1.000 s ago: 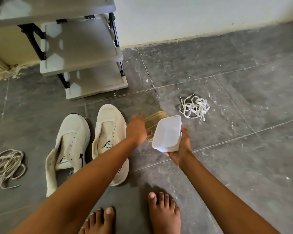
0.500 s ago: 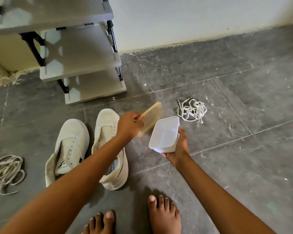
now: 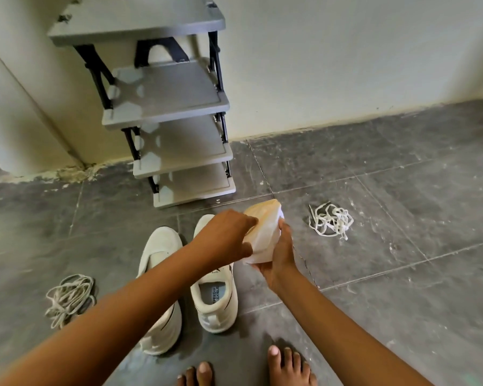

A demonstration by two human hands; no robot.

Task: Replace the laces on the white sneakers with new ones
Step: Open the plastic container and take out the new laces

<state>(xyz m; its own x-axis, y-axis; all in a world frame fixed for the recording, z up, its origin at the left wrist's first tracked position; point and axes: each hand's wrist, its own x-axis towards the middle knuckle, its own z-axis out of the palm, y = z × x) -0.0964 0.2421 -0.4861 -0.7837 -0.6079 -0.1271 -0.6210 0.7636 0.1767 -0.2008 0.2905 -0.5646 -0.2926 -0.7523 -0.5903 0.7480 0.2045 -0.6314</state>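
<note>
Two white sneakers without laces stand side by side on the grey floor, the left one partly behind my forearm, the right one beside it. My right hand grips a white plastic container from below. My left hand holds a yellowish lid against the container's top. A bundle of bright white laces lies on the floor to the right. A duller, greyish lace bundle lies to the left of the sneakers.
A grey shoe rack with several shelves and black struts stands against the cream wall behind the sneakers. My bare feet show at the bottom edge. Grey floor tiles spread out to the right.
My left hand picked the lid up from the floor and brought it onto the container held in my right hand. The view tilted upward, showing more of the rack.
</note>
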